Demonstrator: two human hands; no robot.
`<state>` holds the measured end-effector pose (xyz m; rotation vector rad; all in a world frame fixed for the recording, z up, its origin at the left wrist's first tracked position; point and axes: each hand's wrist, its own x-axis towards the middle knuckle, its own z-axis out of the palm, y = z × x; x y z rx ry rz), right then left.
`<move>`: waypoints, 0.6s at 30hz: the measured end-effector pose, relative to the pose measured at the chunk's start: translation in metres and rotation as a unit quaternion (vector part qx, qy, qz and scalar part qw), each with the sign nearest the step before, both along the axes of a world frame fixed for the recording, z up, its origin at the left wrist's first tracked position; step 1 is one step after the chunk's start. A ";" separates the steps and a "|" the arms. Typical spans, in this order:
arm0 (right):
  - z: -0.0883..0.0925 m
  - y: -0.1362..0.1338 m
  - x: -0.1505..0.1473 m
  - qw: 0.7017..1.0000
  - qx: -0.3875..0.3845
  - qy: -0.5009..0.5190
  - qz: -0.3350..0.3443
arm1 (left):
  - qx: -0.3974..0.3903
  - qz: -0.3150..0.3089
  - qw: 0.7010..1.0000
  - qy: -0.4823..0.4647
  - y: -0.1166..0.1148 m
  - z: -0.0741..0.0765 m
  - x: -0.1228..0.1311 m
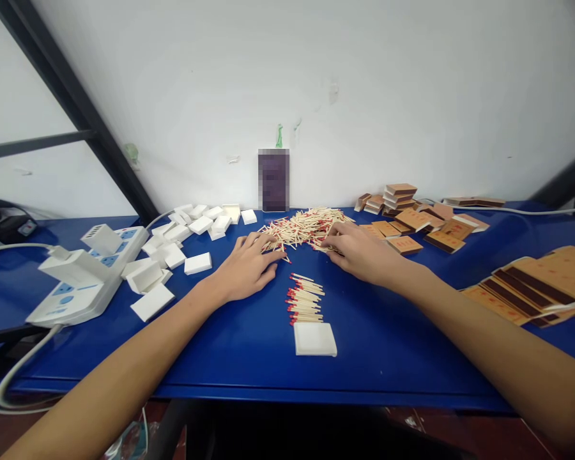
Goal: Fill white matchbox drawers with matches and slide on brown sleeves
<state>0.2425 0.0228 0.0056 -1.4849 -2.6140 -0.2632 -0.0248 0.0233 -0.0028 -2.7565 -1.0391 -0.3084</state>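
A heap of red-tipped matches lies on the blue table near the wall. My left hand rests at the heap's left edge, its fingers apart and the index fingertip by a loose match. At the right edge, my right hand has its curved fingertips among the matches, thumb apart from the index finger. Nothing shows in the grip of either hand. Between my forearms, a row of matches lies with most heads to the left. Just below it is a white matchbox tray.
White trays are scattered at left beside a power strip with cables. Orange-brown matchbox sleeves lie at right, and more sleeves are by my right forearm. A dark, blurred-out rectangle stands against the wall.
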 end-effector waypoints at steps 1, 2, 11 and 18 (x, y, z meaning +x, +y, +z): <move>0.000 0.000 0.000 1.000 0.004 -0.003 0.000 | 0.002 -0.002 1.000 0.001 0.000 0.000 0.000; 0.001 0.001 0.000 1.000 0.009 -0.006 0.001 | 0.004 -0.004 1.000 0.002 0.000 0.000 0.000; -0.003 0.001 -0.002 1.000 0.007 0.013 0.024 | 0.014 0.025 0.999 -0.025 0.000 -0.001 0.000; -0.002 -0.002 -0.006 1.000 0.003 -0.008 0.000 | 0.017 0.017 1.000 -0.012 -0.001 -0.001 0.001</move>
